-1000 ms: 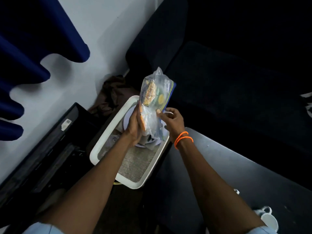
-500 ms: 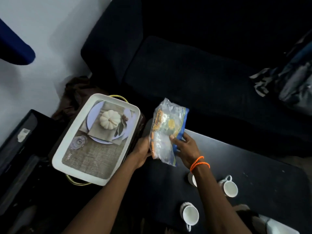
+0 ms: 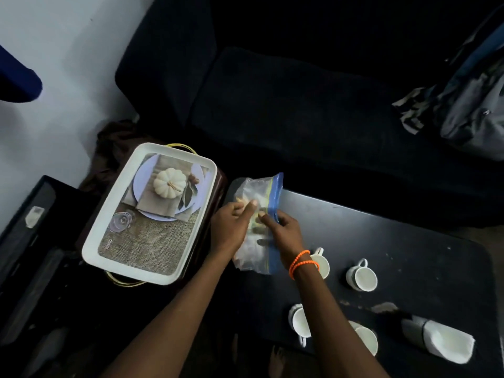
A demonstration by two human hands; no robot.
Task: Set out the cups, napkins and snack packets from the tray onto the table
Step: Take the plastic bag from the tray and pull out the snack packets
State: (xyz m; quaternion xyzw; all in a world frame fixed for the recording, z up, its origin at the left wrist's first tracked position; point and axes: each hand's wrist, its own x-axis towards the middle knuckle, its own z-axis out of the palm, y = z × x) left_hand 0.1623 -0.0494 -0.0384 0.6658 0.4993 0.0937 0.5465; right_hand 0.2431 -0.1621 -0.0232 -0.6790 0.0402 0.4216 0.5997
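Observation:
A clear zip bag of snack packets (image 3: 259, 195) with a blue seal lies on the left end of the dark table (image 3: 409, 241). My left hand (image 3: 231, 227) presses its left side, thumb up on the plastic. My right hand (image 3: 283, 230), with orange bracelets at the wrist, pinches the bag by its blue edge. The white tray (image 3: 114, 214), printed with a pumpkin and plate picture, sits left of the table with nothing loose on it. Several white cups (image 3: 361, 275) stand on the table, and white napkins (image 3: 444, 342) lie at its near right corner.
A dark sofa (image 3: 300, 105) runs behind the table, with a grey backpack (image 3: 469, 110) on its right end. A black case (image 3: 32, 241) lies on the floor left of the tray, and brown cloth (image 3: 114, 143) is bunched behind it by the white wall.
Both hands carried the snack bag from above the tray rightward and lowered it onto the table's left end. The view swung right, bringing the cups and napkins into sight.

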